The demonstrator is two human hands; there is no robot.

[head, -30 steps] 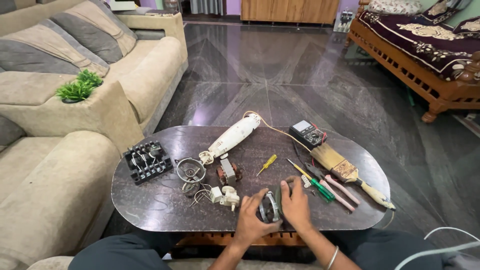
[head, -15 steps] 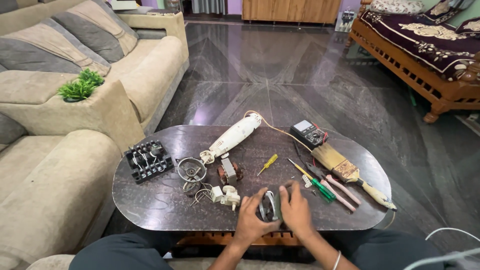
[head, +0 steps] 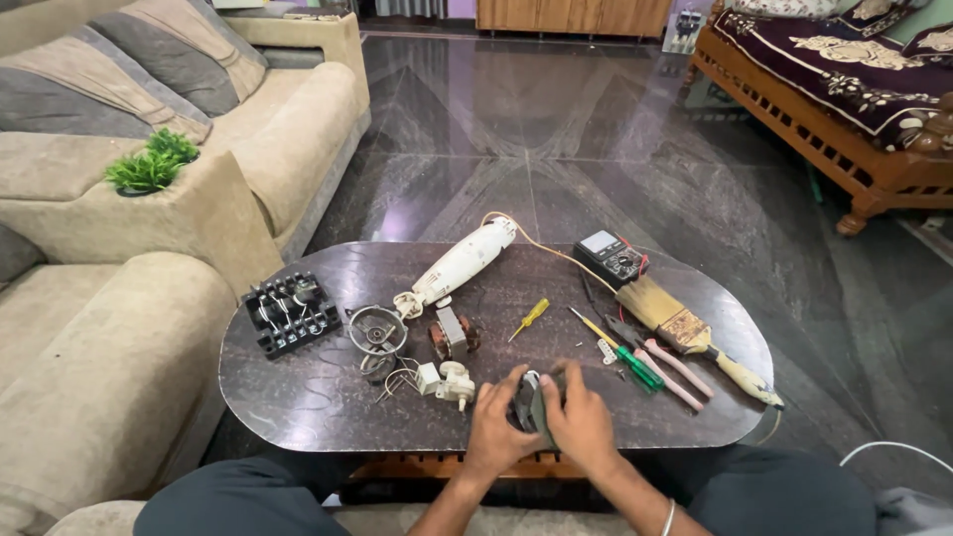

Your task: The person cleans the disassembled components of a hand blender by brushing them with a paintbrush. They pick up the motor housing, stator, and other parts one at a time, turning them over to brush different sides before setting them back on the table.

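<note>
Dark, rigid housing part (head: 533, 405), clasped upright between left hand (head: 493, 425) and right hand (head: 582, 425) at the near edge of the desk (head: 298, 397); likely light, hard, smooth—best gripped by its sides. White motor piece (head: 455, 381) lies just left.

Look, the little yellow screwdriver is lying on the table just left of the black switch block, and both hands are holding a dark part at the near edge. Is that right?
Not quite. The head view shows the yellow screwdriver lying well to the right of the black switch block, past the copper-wound motor core. The rest holds: the left hand and right hand both grip the dark part at the table's near edge.
</note>
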